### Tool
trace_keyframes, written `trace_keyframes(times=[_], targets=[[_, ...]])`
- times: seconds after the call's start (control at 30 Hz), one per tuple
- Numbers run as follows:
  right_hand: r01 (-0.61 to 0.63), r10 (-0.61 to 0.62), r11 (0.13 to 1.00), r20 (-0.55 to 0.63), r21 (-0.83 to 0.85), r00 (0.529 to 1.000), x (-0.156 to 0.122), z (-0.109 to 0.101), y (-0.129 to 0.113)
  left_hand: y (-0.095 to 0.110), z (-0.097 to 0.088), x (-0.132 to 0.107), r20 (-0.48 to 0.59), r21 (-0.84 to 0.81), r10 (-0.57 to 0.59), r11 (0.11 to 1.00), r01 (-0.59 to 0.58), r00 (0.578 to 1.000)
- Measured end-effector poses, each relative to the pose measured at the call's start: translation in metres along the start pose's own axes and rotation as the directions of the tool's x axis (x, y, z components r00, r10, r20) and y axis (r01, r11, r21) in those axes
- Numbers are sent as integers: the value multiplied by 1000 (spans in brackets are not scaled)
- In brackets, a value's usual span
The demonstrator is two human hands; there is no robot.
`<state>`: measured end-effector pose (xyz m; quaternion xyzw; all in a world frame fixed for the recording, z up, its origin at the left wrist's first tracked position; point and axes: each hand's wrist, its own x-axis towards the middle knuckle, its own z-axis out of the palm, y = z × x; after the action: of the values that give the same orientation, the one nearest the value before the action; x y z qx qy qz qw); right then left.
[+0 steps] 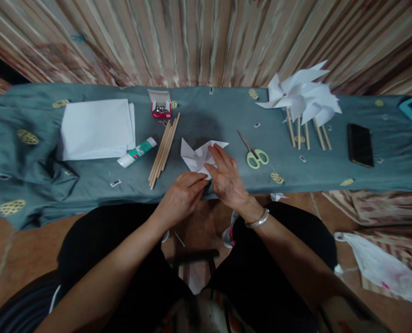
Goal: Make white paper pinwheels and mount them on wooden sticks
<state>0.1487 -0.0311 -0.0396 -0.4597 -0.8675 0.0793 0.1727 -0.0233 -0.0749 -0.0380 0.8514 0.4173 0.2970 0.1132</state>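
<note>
A white paper pinwheel lies near the front edge of the table, its folded blades partly covered by my hands. My left hand is closed on its near side, fingers pressed together at the paper. From the right, my right hand grips the same pinwheel, with fingers laid over one blade and the thumb pressing near the centre; a silver bangle is on that wrist. To the left lie several wooden sticks. Scissors with pale green handles rest to the right.
At the left are a stack of white paper and a glue stick. A red box of metal pins stands open behind the sticks. Several pinwheels on sticks lie back right, beside a dark phone. A curtain hangs behind the table.
</note>
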Motion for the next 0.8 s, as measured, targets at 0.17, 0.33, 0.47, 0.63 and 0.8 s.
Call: trace_keyframes(times=[0.17, 0.33, 0.47, 0.63, 0.8], targets=[[1, -1, 1000, 7, 17, 1000, 1, 1, -2, -12, -14, -4, -129, -65, -190, 981, 183, 973], [53, -53, 998, -11, 16, 999, -3, -3, -2, -13, -23, -19, -196, -234, -441, 888, 395, 876], [105, -105, 994, 1, -6, 994, -4, -8, -1, -7, -20, -38, -171, -338, -569, 801, 494, 804], [140, -140, 988, 7, -63, 990, 0, -7, 0, 6, -22, -41, -78, -720, -778, 476, 504, 623], [129, -132, 990, -55, -53, 990, 3, 1, 2, 32, -25, -33, 133, -948, -889, 14, 317, 438]])
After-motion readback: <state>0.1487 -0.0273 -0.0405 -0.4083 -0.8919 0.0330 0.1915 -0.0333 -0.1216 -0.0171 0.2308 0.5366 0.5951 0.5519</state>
